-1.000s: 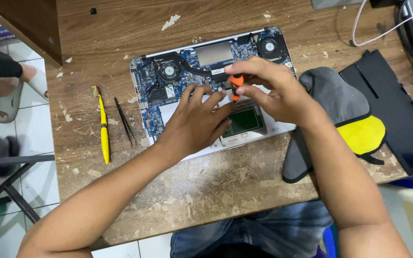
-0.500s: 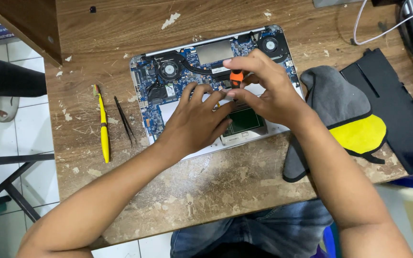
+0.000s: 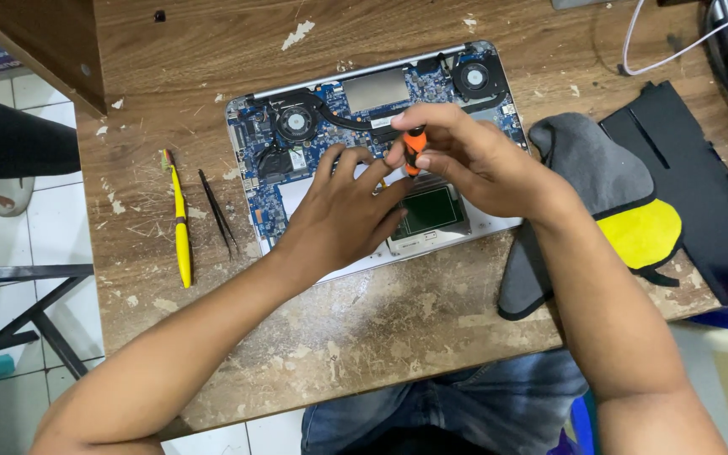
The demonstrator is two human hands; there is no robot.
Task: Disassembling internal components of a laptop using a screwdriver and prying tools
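My right hand [image 3: 473, 164] pinches an orange-handled screwdriver [image 3: 414, 145], fingers closed tight around it, tip down on the opened laptop [image 3: 364, 152] at the table's [image 3: 364, 337] centre. My left hand [image 3: 343, 215] lies flat on the laptop's lower half, fingers spread narrow, holding nothing. At 9 o'clock from the laptop: black tweezers [image 3: 217, 212], then a yellow pen [image 3: 180, 223]. At 3 o'clock: grey-and-yellow cloth [image 3: 608, 194], then a black flat cover [image 3: 693, 185]. White cable [image 3: 650, 42] at 1 o'clock.
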